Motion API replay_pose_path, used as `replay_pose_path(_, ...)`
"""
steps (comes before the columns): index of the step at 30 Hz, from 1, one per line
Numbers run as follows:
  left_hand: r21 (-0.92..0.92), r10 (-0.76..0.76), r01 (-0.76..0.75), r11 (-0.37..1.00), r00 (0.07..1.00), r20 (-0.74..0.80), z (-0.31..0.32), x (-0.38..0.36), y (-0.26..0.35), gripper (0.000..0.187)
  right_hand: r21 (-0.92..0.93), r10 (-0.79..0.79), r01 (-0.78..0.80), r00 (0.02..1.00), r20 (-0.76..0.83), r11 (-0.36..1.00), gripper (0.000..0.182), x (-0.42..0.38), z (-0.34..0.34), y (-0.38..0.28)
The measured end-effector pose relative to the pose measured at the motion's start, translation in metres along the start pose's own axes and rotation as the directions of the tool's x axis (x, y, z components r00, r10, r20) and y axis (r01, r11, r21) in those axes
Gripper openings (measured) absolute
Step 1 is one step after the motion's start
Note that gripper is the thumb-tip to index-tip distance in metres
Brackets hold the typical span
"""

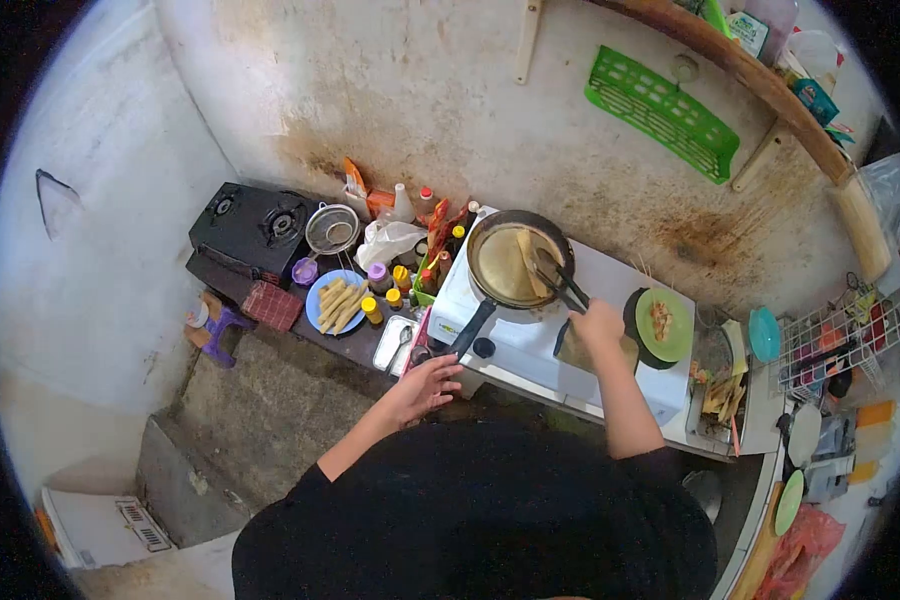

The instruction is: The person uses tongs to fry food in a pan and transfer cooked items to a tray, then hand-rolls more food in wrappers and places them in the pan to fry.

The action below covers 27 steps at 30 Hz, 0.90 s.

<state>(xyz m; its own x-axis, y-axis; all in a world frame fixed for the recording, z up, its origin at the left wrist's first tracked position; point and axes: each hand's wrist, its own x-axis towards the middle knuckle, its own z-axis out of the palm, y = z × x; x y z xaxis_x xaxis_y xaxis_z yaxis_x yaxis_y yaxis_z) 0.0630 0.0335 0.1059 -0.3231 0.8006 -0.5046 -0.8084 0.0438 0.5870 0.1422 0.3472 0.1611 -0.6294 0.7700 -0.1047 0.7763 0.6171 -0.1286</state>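
A frying pan (pixel 495 262) sits on the left side of a white stove (pixel 530 350), its black handle pointing toward me. Inside it lies a pale folded piece of food (pixel 532 262). My right hand (pixel 598 325) is closed on black tongs (pixel 567 290), whose tips reach into the pan at the food. My left hand (pixel 425 388) is beside the end of the pan handle, fingers apart, holding nothing. To the right on the stove, a green plate (pixel 678 325) carries a small heap of food. A flat brownish board or sheet (pixel 595 350) lies partly under my right forearm.
Left of the stove are spice jars (pixel 372 310), a blue plate (pixel 323 318) of rolled food, a metal tray (pixel 386 352), a strainer (pixel 332 230) and a black two-burner stove (pixel 250 228). At the right are a wire rack (pixel 840 350) and a turquoise bowl (pixel 764 334).
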Motion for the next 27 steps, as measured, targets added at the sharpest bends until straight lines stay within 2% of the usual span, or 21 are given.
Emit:
replay_pose_path(7,0.012,-0.034,0.034,0.999,0.999,-0.006,0.003,0.0,0.01,0.036,-0.127,-0.011,0.008,1.0,-0.022,0.992,0.04,-0.008,0.015,-0.024)
replay_pose_path(10,0.036,-0.045,0.045,0.998,0.999,0.006,0.001,0.002,0.013,0.037,-0.117,-0.062,0.063,0.998,0.011,0.991,0.041,-0.003,0.017,-0.024)
replay_pose_path(13,0.046,-0.056,0.056,0.997,0.998,0.011,-0.001,0.002,0.016,0.037,-0.108,-0.1,0.097,0.995,-0.024,0.989,0.04,-0.008,0.015,-0.023)
replay_pose_path(16,0.053,-0.068,0.068,0.996,0.998,0.006,-0.002,0.0,0.021,0.037,-0.097,-0.03,0.03,1.0,0.002,0.995,0.043,-0.018,0.01,-0.026)
replay_pose_path(19,0.051,-0.074,0.073,0.996,0.997,0.022,-0.01,0.004,0.024,0.037,-0.133,-0.077,0.068,0.995,-0.068,0.989,0.045,-0.03,0.017,-0.028)
replay_pose_path(27,0.057,-0.072,0.068,0.996,0.995,0.075,-0.027,0.009,0.04,0.039,-0.202,-0.11,0.093,0.991,-0.073,0.975,0.042,-0.033,0.027,-0.035)
